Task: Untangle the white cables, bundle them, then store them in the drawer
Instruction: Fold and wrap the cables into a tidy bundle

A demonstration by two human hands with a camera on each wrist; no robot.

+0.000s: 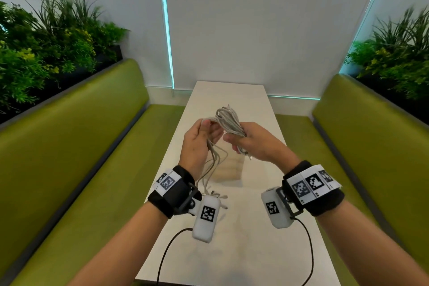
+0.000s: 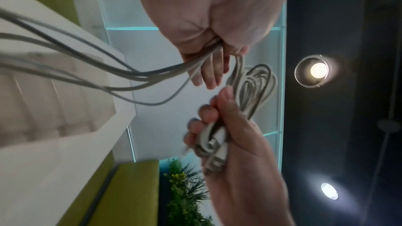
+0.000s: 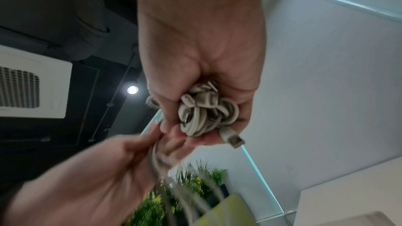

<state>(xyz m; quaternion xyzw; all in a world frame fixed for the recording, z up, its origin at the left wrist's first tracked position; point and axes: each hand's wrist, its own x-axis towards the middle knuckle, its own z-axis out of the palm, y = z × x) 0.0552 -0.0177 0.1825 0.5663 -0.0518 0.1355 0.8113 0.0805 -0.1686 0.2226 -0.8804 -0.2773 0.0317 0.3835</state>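
Both hands are raised above the white table (image 1: 255,227). My right hand (image 1: 251,143) grips a coiled bundle of white cables (image 1: 228,119), its loops standing up above the fist. In the right wrist view the coil (image 3: 206,114) fills that palm and a USB plug (image 3: 233,139) sticks out. My left hand (image 1: 198,140) holds several loose strands (image 2: 87,61) between thumb and fingers. They hang down to the table, where their ends (image 1: 216,197) lie. A small wooden drawer box (image 1: 228,169) stands on the table below the hands, partly hidden.
Green bench seats (image 1: 69,169) run along both sides of the narrow table. Planters with greenery (image 1: 46,53) sit behind each backrest. A white wall (image 1: 255,30) closes the far end. Black wrist-camera leads (image 1: 167,251) trail over the near table edge.
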